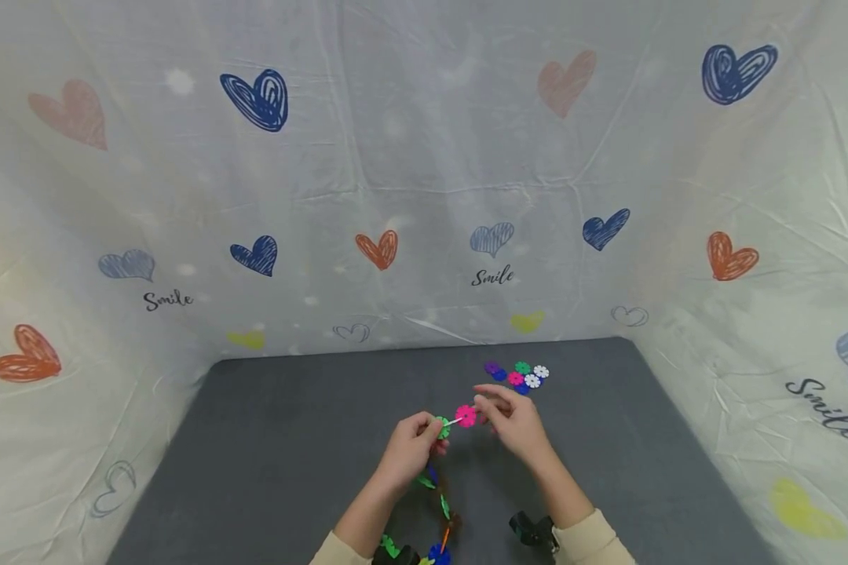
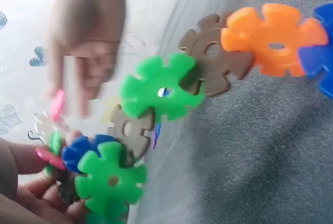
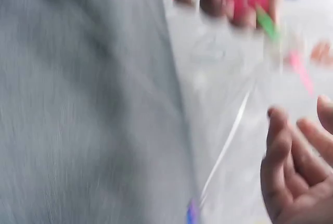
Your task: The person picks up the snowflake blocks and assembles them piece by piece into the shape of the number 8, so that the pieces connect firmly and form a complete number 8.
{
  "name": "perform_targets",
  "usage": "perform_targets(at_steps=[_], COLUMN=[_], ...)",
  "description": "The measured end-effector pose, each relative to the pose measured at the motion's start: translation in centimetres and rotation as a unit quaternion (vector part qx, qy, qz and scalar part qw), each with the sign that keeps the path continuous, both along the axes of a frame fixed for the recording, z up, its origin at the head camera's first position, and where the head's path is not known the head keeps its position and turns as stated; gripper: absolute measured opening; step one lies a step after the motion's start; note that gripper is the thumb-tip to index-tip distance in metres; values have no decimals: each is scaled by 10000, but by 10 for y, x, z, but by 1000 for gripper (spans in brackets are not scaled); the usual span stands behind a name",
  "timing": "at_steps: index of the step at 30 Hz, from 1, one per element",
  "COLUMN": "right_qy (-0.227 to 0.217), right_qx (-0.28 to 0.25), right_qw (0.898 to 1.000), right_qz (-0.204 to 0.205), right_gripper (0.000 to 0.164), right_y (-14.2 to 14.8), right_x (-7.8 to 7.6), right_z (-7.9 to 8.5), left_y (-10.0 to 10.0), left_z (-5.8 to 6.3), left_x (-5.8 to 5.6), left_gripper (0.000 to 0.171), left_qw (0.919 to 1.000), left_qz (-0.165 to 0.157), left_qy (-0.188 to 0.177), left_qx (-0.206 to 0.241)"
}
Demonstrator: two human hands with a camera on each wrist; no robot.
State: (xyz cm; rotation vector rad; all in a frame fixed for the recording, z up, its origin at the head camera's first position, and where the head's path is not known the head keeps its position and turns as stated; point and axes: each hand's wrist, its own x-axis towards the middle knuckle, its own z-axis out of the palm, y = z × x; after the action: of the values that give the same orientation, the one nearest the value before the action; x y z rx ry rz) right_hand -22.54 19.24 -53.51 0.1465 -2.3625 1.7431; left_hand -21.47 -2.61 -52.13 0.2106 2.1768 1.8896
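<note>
My left hand (image 1: 411, 447) grips a chain of interlocking flower-shaped plastic discs near its end. Beyond its fingertips stick out a green disc (image 1: 444, 429), a white disc seen edge-on, and a pink disc (image 1: 466, 416) at the tip. From this hand the chain runs downward, with a green disc (image 2: 162, 87), brown discs (image 2: 131, 130), an orange disc (image 2: 273, 39) and a blue disc (image 2: 318, 67) showing in the left wrist view. My right hand (image 1: 512, 424) is close beside the pink disc, fingers loosely bent and thumb apart; in the right wrist view a gap separates them.
Several loose discs (image 1: 516, 378) in purple, blue, green, pink and white lie at the back right of the dark grey table (image 1: 290, 439). A black strapped object (image 1: 530, 530) is by the right wrist. A heart-patterned curtain (image 1: 424, 157) encloses the back and sides.
</note>
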Motion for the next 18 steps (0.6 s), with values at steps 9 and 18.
perform_targets(at_steps=[9, 18], right_qy=[-857, -1985], right_qx=[1530, 2829], right_qw=[9594, 9187], right_qz=[-2211, -1911], right_gripper=[36, 49], right_y=[82, 108], right_x=[-62, -86], right_z=[-37, -53], left_y=[-5, -5], left_z=[4, 3], left_x=[-5, -4], left_gripper=[33, 40], left_qw=[9994, 9999], left_qz=[108, 46], left_qy=[-319, -116], left_qx=[25, -102])
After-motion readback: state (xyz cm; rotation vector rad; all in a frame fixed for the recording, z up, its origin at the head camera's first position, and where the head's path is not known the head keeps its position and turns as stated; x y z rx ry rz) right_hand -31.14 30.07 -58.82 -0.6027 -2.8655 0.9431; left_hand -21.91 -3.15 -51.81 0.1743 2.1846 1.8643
